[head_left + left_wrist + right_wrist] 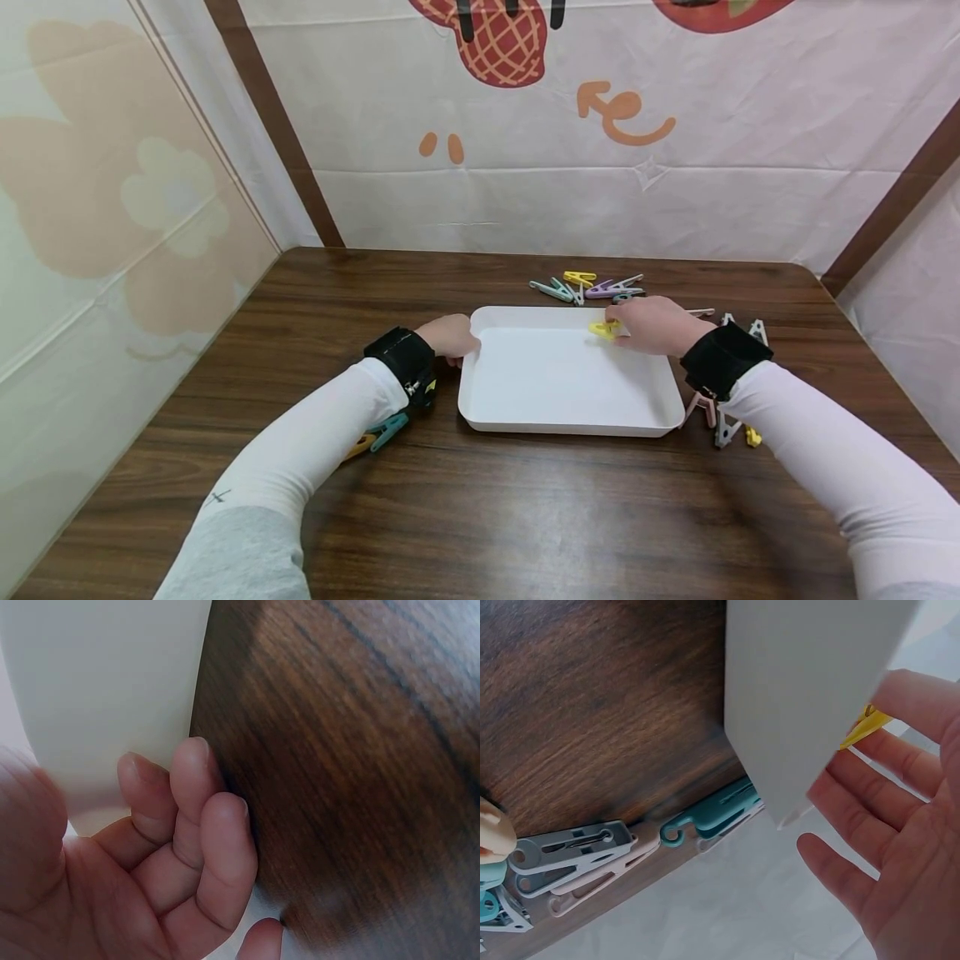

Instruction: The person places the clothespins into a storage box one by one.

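A shallow white tray (555, 379) rests on the brown wooden table. My left hand (450, 336) holds its left edge, thumb over the rim; in the left wrist view the fingers (229, 855) curl against the outside of the wall. Over the tray's far right part, my right hand (651, 323) pinches a yellow clothespin (602, 330). From the right wrist, this clothespin (866, 729) shows between thumb and forefinger just past the tray's wall (802, 690), which hides part of it. The other fingers of that hand spread loosely near the rim.
Behind the tray lie several clothespins, among them a yellow one (580, 277), a teal one (551, 290) and a purple one (600, 289). More lie right of the tray, including a pink one (702, 407). Teal (390, 431) and orange clips lie beside my left forearm.
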{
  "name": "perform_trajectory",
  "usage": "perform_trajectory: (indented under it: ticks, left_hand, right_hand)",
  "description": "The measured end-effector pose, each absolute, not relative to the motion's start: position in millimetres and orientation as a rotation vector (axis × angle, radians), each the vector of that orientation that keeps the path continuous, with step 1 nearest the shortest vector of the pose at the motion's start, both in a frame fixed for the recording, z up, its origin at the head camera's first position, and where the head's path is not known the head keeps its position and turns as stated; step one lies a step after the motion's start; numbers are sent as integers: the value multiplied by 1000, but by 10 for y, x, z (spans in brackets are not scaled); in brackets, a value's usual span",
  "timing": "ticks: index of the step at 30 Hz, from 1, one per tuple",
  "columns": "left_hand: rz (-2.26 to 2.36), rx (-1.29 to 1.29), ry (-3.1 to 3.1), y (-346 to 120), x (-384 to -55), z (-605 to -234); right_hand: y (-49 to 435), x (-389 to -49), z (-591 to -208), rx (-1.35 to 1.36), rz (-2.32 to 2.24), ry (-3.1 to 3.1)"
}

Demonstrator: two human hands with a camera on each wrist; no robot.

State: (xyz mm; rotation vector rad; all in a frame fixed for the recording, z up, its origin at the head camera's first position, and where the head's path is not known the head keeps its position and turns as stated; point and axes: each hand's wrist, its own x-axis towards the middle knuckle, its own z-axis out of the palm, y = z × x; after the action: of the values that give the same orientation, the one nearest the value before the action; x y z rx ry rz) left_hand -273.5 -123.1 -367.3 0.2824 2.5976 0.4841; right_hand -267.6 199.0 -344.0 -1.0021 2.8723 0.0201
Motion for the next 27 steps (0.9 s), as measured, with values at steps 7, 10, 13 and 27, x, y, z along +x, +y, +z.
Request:
perform_trajectory:
  ticks: [7, 10, 13, 27]
  left_hand:
    - [499, 284, 2589, -1226, -2691, -3644]
    - [509, 285, 2588, -1222, -2669, -3627]
    - [517, 297, 2588, -1225, -2660, -3626]
    - [474, 302, 2597, -1205, -2685, -3605]
  right_hand:
    - [2014, -2679, -3471, -965, 77, 2854]
    - [2031, -2688, -3498, -953, 98, 2852]
    - [2033, -2686, -3509, -941, 117, 2858]
    - [2042, -2681, -3541, -908, 229, 2925]
